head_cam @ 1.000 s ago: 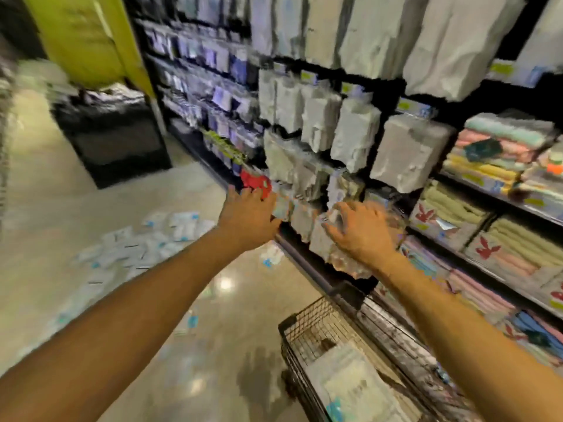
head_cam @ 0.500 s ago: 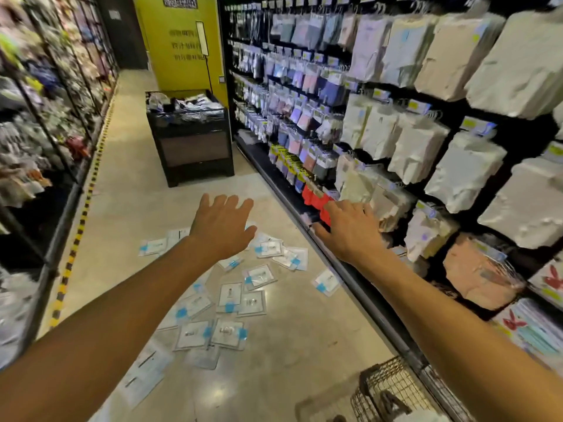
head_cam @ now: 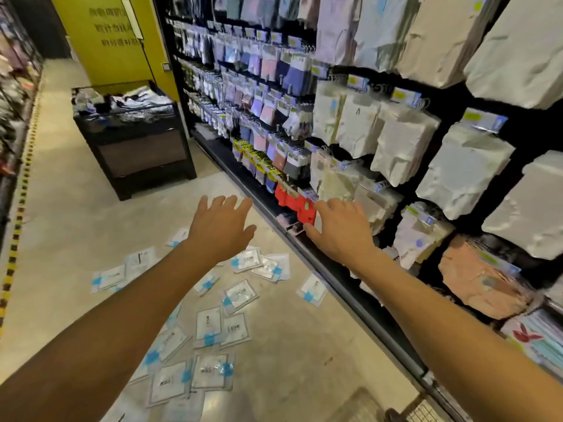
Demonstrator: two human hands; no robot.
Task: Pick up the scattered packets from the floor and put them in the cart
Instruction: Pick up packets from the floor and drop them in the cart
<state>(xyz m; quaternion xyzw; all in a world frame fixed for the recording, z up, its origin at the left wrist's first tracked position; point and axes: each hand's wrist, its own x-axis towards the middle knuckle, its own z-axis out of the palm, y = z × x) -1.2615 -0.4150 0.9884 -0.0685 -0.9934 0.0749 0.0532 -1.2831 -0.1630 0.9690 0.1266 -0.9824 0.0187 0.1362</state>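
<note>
Several flat white packets with blue tabs (head_cam: 210, 325) lie scattered on the beige floor below my arms, and one packet (head_cam: 312, 290) lies apart near the shelf base. My left hand (head_cam: 221, 228) reaches forward above them, fingers spread and holding nothing. My right hand (head_cam: 341, 231) is stretched out beside the lower shelf edge, fingers relaxed and empty. Only a corner of the wire cart (head_cam: 423, 411) shows at the bottom right edge.
A tall shelf wall (head_cam: 396, 141) of hanging packaged goods runs along the right. A black display bin (head_cam: 137, 147) stands in the aisle ahead before a yellow wall. Another rack lines the left, with yellow-black floor tape (head_cam: 13, 248) beside it.
The view has swung left and up, from the cart to the aisle floor. Both hands have come away from the cart and reach out over the packets; the cart has nearly left the view.
</note>
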